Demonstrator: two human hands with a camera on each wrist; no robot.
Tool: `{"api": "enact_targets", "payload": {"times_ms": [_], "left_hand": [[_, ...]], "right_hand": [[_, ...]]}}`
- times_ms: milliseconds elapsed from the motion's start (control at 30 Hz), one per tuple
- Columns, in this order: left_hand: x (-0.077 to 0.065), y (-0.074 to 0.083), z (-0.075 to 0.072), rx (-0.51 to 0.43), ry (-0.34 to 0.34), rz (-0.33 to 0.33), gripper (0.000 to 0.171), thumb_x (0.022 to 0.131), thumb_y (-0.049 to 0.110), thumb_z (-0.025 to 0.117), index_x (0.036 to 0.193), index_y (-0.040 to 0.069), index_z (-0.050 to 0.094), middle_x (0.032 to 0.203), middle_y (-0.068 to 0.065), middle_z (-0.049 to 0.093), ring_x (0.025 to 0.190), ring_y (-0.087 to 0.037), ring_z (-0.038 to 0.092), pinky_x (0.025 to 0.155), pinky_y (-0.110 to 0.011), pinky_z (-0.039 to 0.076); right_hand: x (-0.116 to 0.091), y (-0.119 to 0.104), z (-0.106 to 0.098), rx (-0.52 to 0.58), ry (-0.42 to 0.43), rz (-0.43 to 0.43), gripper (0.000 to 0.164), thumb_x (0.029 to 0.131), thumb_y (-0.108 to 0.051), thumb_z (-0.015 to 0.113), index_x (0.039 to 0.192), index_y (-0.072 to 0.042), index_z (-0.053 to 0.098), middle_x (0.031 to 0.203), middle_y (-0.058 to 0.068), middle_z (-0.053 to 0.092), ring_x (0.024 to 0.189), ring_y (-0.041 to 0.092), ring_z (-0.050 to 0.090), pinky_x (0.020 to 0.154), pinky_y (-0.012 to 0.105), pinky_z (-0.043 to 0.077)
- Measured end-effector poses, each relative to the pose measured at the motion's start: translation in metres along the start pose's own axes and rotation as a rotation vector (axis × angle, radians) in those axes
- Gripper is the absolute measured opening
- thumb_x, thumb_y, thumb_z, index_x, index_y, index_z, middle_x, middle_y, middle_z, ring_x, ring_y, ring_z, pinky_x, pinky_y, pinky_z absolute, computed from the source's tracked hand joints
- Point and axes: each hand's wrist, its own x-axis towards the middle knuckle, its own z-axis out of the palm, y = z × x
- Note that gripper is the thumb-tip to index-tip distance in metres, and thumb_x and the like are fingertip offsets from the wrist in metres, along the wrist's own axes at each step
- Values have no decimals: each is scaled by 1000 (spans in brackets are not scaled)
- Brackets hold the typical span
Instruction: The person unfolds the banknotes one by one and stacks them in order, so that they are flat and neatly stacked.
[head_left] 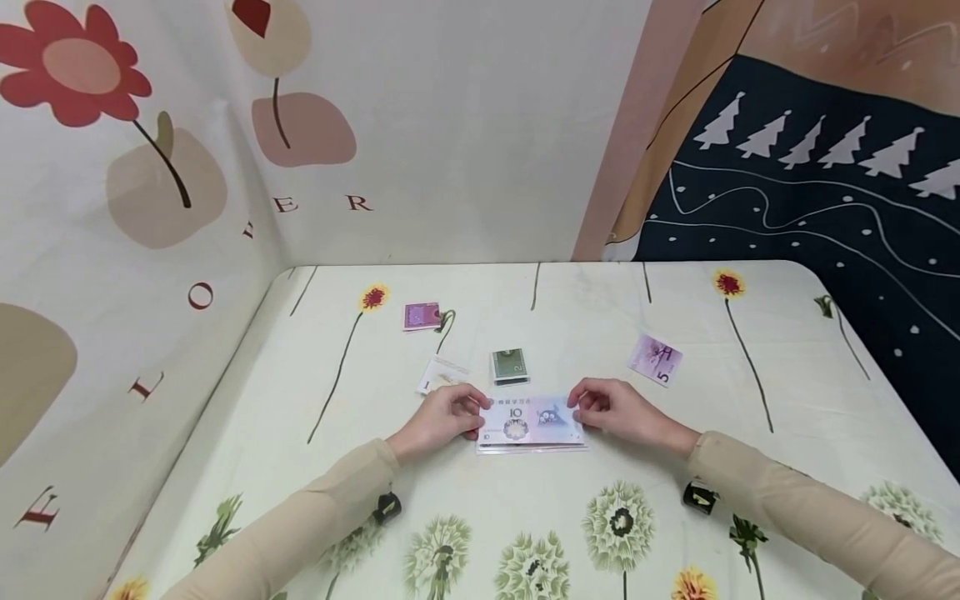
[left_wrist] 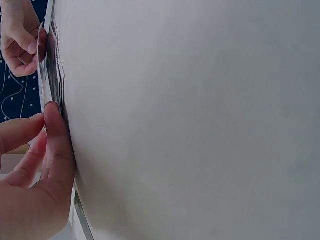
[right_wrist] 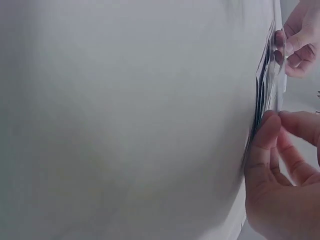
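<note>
A pale purple-and-blue play banknote [head_left: 532, 421] marked 10 lies level in front of the person. Its left end is pinched between thumb and fingers of the left hand [head_left: 441, 419], and the right hand [head_left: 618, 414] pinches its right end the same way. Beneath it, a small stack of further notes [head_left: 532, 451] shows along the near edge. From the side, the left wrist view has the left hand [left_wrist: 42, 170] at the note's end, with thumb and a fingertip meeting on it. The right wrist view shows the right hand [right_wrist: 275, 165] in a matching pinch.
Beyond the hands lie a folded green note [head_left: 510, 366], a pale note [head_left: 442, 374] partly behind the left hand, and a magenta note [head_left: 422, 316]. A purple 5 note [head_left: 657, 359] lies farther right. The flower-print tablecloth [head_left: 300, 358] meets a printed cloth wall [head_left: 465, 142] behind.
</note>
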Motion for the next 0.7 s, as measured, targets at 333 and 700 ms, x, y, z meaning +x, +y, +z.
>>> {"api": "enact_targets", "payload": {"times_ms": [333, 700], "left_hand": [[0, -1, -1, 26, -20, 18, 17, 86, -9, 64, 102, -3, 66, 85, -10, 61, 70, -20, 65, 66, -32, 58], [0, -2, 3, 24, -27, 8, 17, 86, -10, 63, 102, -9, 65, 83, -13, 61, 72, -30, 66, 69, -40, 58]], "right_hand": [[-2, 0, 2, -12, 21, 26, 11, 89, 1, 63, 99, -2, 65, 78, 4, 61, 63, 17, 57, 55, 22, 47], [1, 1, 2, -74, 17, 30, 10, 88, 0, 62, 97, -1, 65, 75, 2, 60, 62, 13, 54, 55, 22, 46]]}}
